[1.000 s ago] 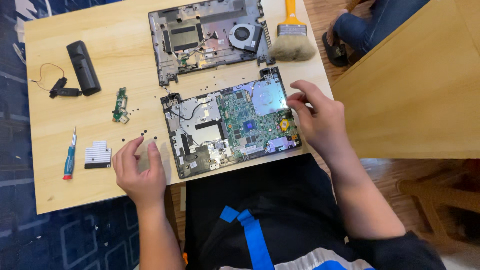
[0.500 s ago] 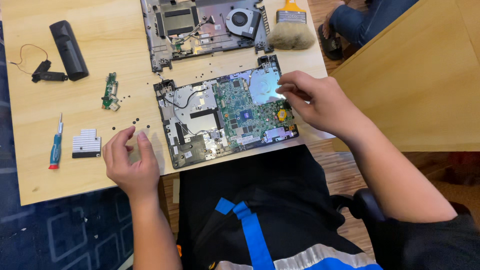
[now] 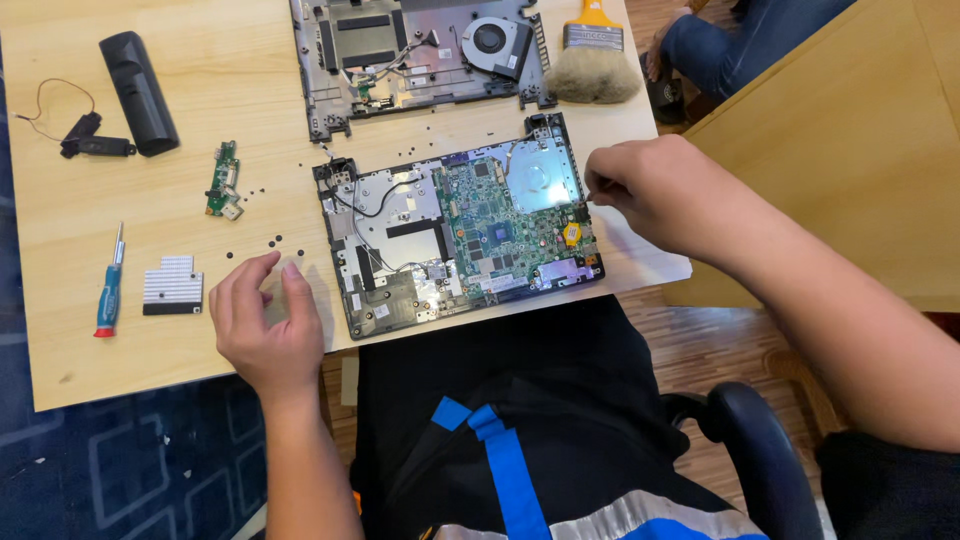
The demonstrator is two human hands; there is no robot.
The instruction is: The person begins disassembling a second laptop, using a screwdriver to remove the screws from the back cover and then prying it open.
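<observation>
An opened laptop base (image 3: 400,290) with a green circuit board (image 3: 500,225) lies at the table's near edge. My right hand (image 3: 655,195) is at its right edge, by the shiny metal plate (image 3: 545,175). The fingertips are pinched together, and anything between them is too small to see. My left hand (image 3: 265,325) rests flat on the wooden table (image 3: 250,70) left of the base, fingers apart and holding nothing. Small black screws (image 3: 275,240) lie just beyond its fingertips.
A second laptop shell (image 3: 340,90) with a fan (image 3: 490,40) lies farther back, beside a brush (image 3: 590,65). At the left are a black bar (image 3: 140,90), a wired speaker (image 3: 90,145), a small green board (image 3: 222,180), a ribbed silver piece (image 3: 172,285) and a screwdriver (image 3: 108,285). Another person's leg (image 3: 720,50) is top right.
My right hand has drawn back from over the metal plate to the base's right edge. My left hand has stayed beside the screws. The view has shifted slightly.
</observation>
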